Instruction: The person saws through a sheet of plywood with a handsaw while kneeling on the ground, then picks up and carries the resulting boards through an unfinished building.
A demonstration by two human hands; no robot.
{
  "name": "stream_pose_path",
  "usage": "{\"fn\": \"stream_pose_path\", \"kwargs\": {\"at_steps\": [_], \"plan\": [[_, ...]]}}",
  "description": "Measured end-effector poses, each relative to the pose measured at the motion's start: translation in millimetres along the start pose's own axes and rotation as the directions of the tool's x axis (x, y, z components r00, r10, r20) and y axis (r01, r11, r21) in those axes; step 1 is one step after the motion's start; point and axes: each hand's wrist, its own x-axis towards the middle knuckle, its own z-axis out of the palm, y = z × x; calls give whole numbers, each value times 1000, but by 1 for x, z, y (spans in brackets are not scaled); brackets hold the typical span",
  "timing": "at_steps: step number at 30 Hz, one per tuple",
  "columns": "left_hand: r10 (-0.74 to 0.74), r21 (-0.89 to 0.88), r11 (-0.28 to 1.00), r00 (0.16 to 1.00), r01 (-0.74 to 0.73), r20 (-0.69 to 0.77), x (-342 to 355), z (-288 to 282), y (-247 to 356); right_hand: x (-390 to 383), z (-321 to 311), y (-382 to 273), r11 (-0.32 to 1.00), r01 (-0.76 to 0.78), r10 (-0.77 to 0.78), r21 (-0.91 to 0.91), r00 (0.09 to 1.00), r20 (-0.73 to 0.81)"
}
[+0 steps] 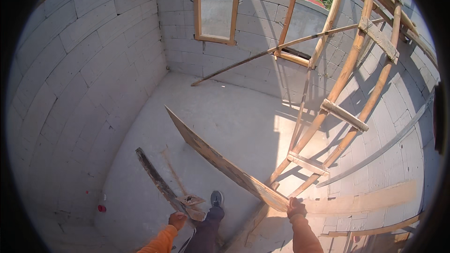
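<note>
My right hand (296, 207) is closed around the near end of a long, weathered wooden board (234, 171). The board slants away to the far left, its far end raised or lying over the concrete floor; which of these I cannot tell. Lower and to the left, my left hand (177, 220) is curled into a fist, and whether anything is inside it is hidden. Close by that hand lies a narrow, dark-stained plank (157, 178) on the floor. A small flat piece of wood (190, 200) rests beside this plank, near my shoe (217, 198).
A bamboo ladder (344, 115) with plank rungs leans on the right, its feet near the board. A thin wooden pole (253, 58) slants across the far wall below framed window openings. Grey block walls (84, 75) enclose the floor. Small red items (101, 208) lie at left.
</note>
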Motion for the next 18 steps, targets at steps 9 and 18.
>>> {"fn": "stream_pose_path", "kwargs": {"at_steps": [9,18], "plan": [[183,651,439,770,-620,611,157,154,235,-2,-64,31,974,102,-67,-204,983,168],[78,488,-71,483,-870,872,210,229,301,12,-106,22,995,-35,57,-98,973,226]]}}
